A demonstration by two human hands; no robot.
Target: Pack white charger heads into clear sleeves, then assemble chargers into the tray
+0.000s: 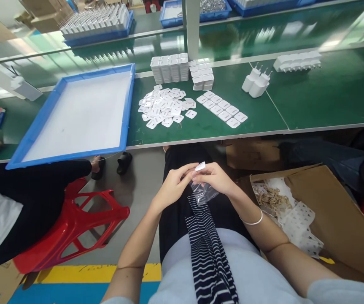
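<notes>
Over my lap, my left hand (176, 184) and my right hand (217, 176) meet, fingers closed together. Between their fingertips is a small white card (200, 166). A clear plastic bag (204, 193) hangs below it, mostly under my right hand. On the green bench (175, 134) ahead lies a loose pile of white cards (161, 105). To its right, more cards form a flat two-row block (222, 109). Behind them stand stacks of white cards (169, 68) and a smaller stack (201, 75).
A blue-rimmed tray (127, 110) lies at left. White plug adapters (256, 82) stand at right. An open carton (336, 215) with plastic scraps is beside my right arm. Another person sits on a red stool (74, 219) at left. A post (192, 31) rises behind the stacks.
</notes>
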